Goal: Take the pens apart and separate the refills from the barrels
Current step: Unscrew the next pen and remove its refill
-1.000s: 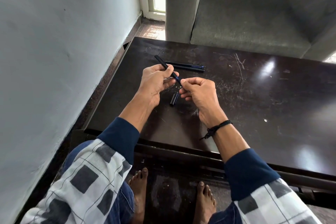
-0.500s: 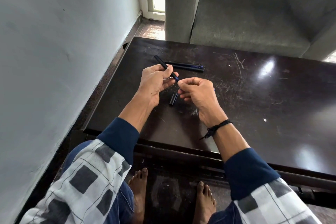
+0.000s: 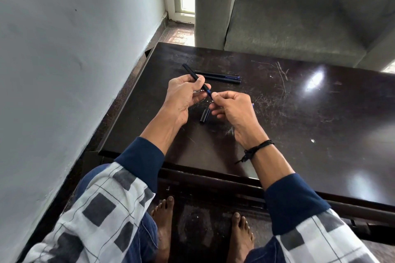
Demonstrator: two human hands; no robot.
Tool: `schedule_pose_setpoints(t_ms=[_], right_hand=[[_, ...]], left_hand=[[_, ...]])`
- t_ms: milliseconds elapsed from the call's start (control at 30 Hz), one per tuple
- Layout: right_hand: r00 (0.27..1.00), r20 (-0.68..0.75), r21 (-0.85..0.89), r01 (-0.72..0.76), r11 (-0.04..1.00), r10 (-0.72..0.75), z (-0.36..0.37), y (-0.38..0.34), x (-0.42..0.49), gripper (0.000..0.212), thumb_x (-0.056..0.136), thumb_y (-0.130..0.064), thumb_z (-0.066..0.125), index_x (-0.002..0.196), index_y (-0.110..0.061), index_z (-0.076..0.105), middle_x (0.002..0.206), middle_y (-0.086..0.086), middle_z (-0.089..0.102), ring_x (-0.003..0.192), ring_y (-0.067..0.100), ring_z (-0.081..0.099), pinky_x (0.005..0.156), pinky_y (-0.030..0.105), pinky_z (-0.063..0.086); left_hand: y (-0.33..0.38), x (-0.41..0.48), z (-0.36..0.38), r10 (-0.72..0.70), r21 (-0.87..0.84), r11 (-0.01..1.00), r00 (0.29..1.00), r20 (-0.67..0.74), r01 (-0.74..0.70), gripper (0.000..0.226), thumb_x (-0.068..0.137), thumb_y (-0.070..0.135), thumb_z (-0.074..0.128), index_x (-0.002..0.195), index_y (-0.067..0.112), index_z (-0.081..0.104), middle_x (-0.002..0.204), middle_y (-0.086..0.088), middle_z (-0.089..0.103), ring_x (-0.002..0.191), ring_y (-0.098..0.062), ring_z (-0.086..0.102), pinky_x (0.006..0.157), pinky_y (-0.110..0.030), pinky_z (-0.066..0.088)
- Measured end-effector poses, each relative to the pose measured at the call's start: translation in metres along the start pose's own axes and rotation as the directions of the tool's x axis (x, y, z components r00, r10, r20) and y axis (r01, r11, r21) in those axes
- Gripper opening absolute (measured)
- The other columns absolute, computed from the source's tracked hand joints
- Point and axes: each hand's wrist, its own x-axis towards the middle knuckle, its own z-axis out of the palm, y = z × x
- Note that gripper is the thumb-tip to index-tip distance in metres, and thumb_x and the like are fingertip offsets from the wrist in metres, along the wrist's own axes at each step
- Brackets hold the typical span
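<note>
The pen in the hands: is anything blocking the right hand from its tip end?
Nothing visible. The right hand already pinches the tip end of the pen, which the left hand holds above the table.

Two pens [image 3: 218,77] side by side on table [image 3: 299,113], cap [image 3: 204,115] nearer, sofa [image 3: 288,17] behind table

White wall [image 3: 64,70], grey sofa [image 3: 299,17], dark table [image 3: 320,124]
</note>
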Motion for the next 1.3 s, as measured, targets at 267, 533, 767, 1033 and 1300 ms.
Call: schedule_pose_setpoints(t_ms=[267,533,767,1033,1300], right_hand=[[1.000,-0.016,0.022,-0.002,1.000,0.002,0.0018,-0.0021,-0.0023,0.028,0.095,-0.041,0.070,0.095,-0.014,0.073,0.073,0.002,0.072,0.057,0.008,0.061,0.052,0.017,0.049],[1.000,-0.006,0.016,-0.001,1.000,0.001,0.0002,-0.0020,-0.0003,0.015,0.101,-0.018,0.063,0.090,-0.015,0.073,0.068,0.001,0.070,0.054,0.007,0.060,0.053,0.018,0.048],[1.000,-0.013,0.038,0.017,0.999,-0.017,0.0001,-0.0015,-0.0008,0.021,0.097,-0.035,0.069,0.095,-0.015,0.073,0.076,0.005,0.074,0.059,0.011,0.064,0.055,0.021,0.053],[1.000,-0.012,0.043,0.019,0.999,-0.018,-0.0009,0.0002,-0.0001,0.009,0.098,-0.015,0.067,0.091,-0.010,0.070,0.070,0.004,0.072,0.055,0.009,0.063,0.053,0.017,0.050],[0.999,-0.033,0.048,0.029,0.998,-0.027,-0.0006,-0.0006,-0.0014,0.018,0.092,-0.026,0.075,0.095,-0.009,0.070,0.076,0.006,0.073,0.060,0.013,0.066,0.054,0.020,0.052]], left_hand=[[0.0008,-0.0016,0.0018,0.008,-0.005,1.000,1.000,0.007,-0.008,0.011,0.096,0.008,0.065,0.102,0.001,0.070,0.079,-0.005,0.076,0.077,-0.015,0.074,0.079,-0.030,0.062],[0.0004,-0.0008,0.0017,0.004,0.001,1.000,1.000,0.002,-0.004,0.011,0.096,0.010,0.066,0.103,0.003,0.071,0.091,-0.014,0.076,0.085,-0.019,0.075,0.077,-0.029,0.062],[0.0015,-0.0026,0.0020,0.006,-0.005,1.000,1.000,-0.002,-0.006,0.014,0.096,0.008,0.065,0.106,-0.001,0.070,0.084,-0.008,0.077,0.083,-0.018,0.075,0.082,-0.033,0.062],[0.0003,-0.0015,0.0030,-0.001,-0.001,1.000,1.000,0.003,0.001,0.011,0.097,0.009,0.065,0.104,0.002,0.070,0.090,-0.013,0.076,0.084,-0.019,0.075,0.082,-0.033,0.062],[0.0008,-0.0005,0.0013,-0.001,-0.005,1.000,1.000,0.006,0.001,0.019,0.097,0.009,0.064,0.110,-0.003,0.069,0.090,-0.014,0.076,0.084,-0.021,0.074,0.083,-0.035,0.061]])
